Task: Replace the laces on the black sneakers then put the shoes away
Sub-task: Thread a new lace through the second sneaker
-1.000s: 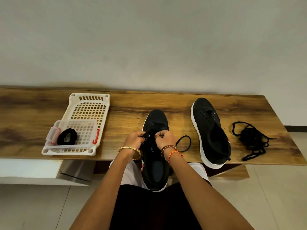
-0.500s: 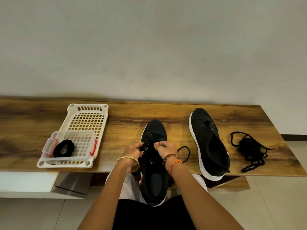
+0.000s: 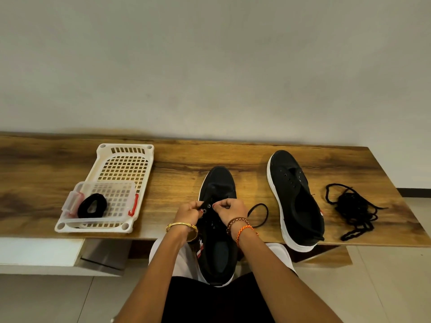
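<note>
Gold bangle, braided and orange bracelets

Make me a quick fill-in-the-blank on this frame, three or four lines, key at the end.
1. Both hands, left hand and right hand, work at the eyelets of the ____ shoe.
2. The other shoe has ____ lace in its eyelets.
3. The loose tangle of lace lies to the ____ of that shoe.
4. The coiled lace sits in a clear ____ in the white basket.

Missing words: middle; no; right; box
</note>
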